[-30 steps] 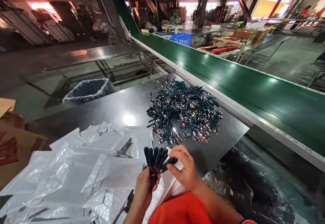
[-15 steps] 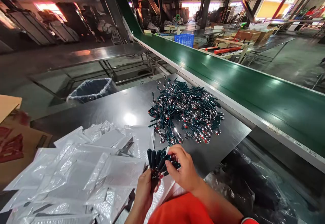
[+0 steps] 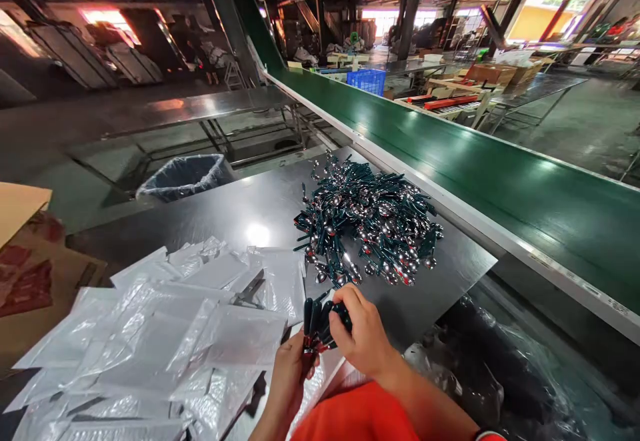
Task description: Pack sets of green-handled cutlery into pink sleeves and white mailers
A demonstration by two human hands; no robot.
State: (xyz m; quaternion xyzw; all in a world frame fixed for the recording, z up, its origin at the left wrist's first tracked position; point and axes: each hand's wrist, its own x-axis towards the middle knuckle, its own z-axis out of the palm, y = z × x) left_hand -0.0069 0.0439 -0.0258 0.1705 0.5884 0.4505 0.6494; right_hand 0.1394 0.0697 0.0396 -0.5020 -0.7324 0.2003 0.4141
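My left hand [image 3: 291, 361] is closed round a bunch of spoons [image 3: 311, 321], near the lower middle of the view. Their dark green handles fan upward, and the shiny metal ends are mostly hidden in my palm. With bent fingers, my right hand [image 3: 363, 327] grips the handles on the right side of the same bunch. Just beyond both hands lies a large loose heap of similar spoons [image 3: 370, 217], dark-handled with round polished bowls, on the metal table [image 3: 270, 211]. White padded mailing bags [image 3: 190, 321] are piled to the left of my left hand.
A green conveyor belt [image 3: 425, 134] runs diagonally past the table's far right edge. Beyond the table's far left edge stands a bin lined with clear plastic [image 3: 183, 177]. A cardboard box [image 3: 30, 274] is at the left, and crumpled clear plastic [image 3: 480, 361] lies below right.
My right hand has closed in over the handles, and the fanned spoons are now bunched more tightly. My left hand keeps its hold. The view has shifted slightly.
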